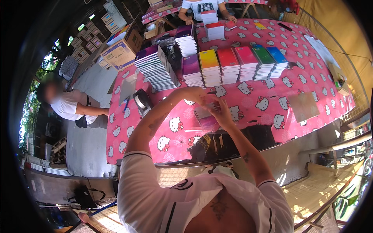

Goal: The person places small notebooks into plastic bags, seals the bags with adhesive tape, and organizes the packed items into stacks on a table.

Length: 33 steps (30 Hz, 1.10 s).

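A purple spiral notebook (208, 122) lies in front of me, with shiny clear plastic around it. Both my hands meet at its far edge. My left hand (193, 95) reaches across from the left, its fingers bent down at the plastic. From the right, my right hand (220, 113) pinches at the same edge, close to the left fingertips. The fingers partly cover the notebook's top, so the exact grip is hard to see. Just beyond stand stacks of notebooks with purple, yellow (210, 60), red (228, 58), pink, green and blue covers.
A black tape dispenser (143, 101) and a blue pen (126, 105) lie to the left, near a taller notebook stack (155, 68). A flat translucent sheet (305, 107) rests at right. Across the table, a person's hands (232, 18) are beside more stacks; another person (79, 105) stands left.
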Motion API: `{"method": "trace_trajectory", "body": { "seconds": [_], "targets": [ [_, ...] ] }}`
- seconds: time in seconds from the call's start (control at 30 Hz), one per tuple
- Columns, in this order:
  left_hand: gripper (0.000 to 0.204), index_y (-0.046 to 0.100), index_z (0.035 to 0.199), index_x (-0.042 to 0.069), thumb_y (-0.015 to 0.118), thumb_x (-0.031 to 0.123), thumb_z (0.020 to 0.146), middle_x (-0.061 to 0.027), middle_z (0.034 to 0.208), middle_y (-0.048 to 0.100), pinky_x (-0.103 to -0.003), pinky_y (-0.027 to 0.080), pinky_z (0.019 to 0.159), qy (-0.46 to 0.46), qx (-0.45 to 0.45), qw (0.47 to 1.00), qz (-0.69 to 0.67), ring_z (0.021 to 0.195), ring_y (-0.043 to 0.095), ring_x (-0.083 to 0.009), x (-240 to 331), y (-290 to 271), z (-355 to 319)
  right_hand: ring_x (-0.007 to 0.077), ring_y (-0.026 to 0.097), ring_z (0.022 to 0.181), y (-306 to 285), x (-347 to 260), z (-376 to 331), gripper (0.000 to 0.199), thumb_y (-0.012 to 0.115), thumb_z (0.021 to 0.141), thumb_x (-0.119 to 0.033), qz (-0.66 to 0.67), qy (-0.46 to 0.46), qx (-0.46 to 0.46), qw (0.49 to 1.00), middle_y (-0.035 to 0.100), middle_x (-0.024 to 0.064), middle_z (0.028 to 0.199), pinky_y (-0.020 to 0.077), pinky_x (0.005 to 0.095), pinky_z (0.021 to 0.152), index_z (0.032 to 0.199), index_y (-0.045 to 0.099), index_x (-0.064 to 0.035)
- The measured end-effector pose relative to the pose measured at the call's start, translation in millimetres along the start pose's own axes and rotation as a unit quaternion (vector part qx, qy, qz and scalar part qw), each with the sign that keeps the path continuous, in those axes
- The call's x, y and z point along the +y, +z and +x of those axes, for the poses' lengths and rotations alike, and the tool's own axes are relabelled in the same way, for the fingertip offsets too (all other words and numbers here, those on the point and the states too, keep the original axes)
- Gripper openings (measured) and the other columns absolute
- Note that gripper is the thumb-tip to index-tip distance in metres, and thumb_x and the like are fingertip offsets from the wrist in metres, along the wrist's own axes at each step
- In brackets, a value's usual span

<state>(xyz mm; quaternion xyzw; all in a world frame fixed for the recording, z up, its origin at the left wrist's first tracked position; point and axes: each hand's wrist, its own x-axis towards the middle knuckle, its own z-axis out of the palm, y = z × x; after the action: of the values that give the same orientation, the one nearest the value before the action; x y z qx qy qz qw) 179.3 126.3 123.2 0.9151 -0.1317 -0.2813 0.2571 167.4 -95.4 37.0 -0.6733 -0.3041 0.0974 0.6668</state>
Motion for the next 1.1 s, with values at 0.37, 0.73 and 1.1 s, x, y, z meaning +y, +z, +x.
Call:
{"method": "trace_trajectory", "body": {
  "seconds": [0.37, 0.73, 1.1],
  "targets": [
    [0.060, 0.053, 0.133, 0.002, 0.074, 0.034, 0.087, -0.0128, 0.124, 0.059, -0.040, 0.048, 0.095, -0.074, 0.367, 0.903, -0.213, 0.117, 0.055, -0.0235, -24, 85, -5, 0.0276, 0.057, 0.111, -27, 61, -40, 0.041, 0.069, 0.088, -0.016, 0.075, 0.219, 0.088, 0.969, 0.053, 0.0129, 0.126, 0.0486, 0.0385, 0.089, 0.127, 0.060, -0.0099],
    [0.070, 0.052, 0.112, -0.002, 0.087, 0.038, 0.066, -0.0199, 0.106, 0.055, -0.047, 0.051, 0.088, -0.092, 0.465, 0.876, 0.092, 0.101, 0.058, -0.0381, 87, 97, -22, 0.0352, 0.058, 0.115, -5, 48, -80, 0.048, 0.076, 0.078, -0.018, -0.277, -0.114, -0.403, 0.865, 0.056, 0.0116, 0.130, 0.0512, 0.0517, 0.085, 0.124, 0.065, -0.0135],
    [0.102, 0.024, 0.151, -0.002, 0.088, 0.025, 0.076, -0.0191, 0.138, 0.051, -0.042, 0.039, 0.110, 0.023, 0.453, 0.848, -0.275, 0.132, 0.048, -0.0286, 77, 196, -52, 0.0215, 0.059, 0.117, -63, 30, -22, 0.080, 0.084, 0.080, -0.018, -0.013, 0.039, -0.264, 0.964, 0.059, 0.0107, 0.130, 0.0491, 0.0354, 0.096, 0.145, 0.040, -0.0024]
  ]
}}
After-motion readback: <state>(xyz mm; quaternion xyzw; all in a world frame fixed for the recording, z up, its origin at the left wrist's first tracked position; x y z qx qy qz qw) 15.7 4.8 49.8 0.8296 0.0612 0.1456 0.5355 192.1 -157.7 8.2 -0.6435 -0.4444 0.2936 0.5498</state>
